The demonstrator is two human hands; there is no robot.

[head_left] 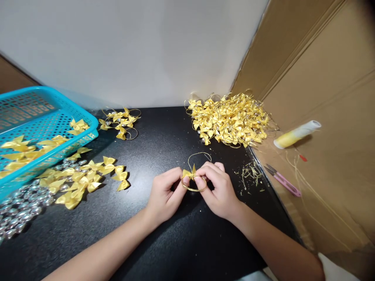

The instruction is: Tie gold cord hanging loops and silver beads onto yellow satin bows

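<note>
Near the middle of the black table, my left hand pinches the left side of a yellow ribbon bow between thumb and finger. My right hand grips the same bow from the right, its fingers curled. A gold cord ring hangs below the bow, between both thumbs. From the top of the bow a thin loose gold cord curves up over the table. Whether a bead sits behind the fingers is hidden.
A blue basket with yellow bows stands at left, with loose bows and silvery beads beside it. A large pile of corded bows lies at back right. Pink-handled snips, cord scraps and a cone-shaped tube are at right.
</note>
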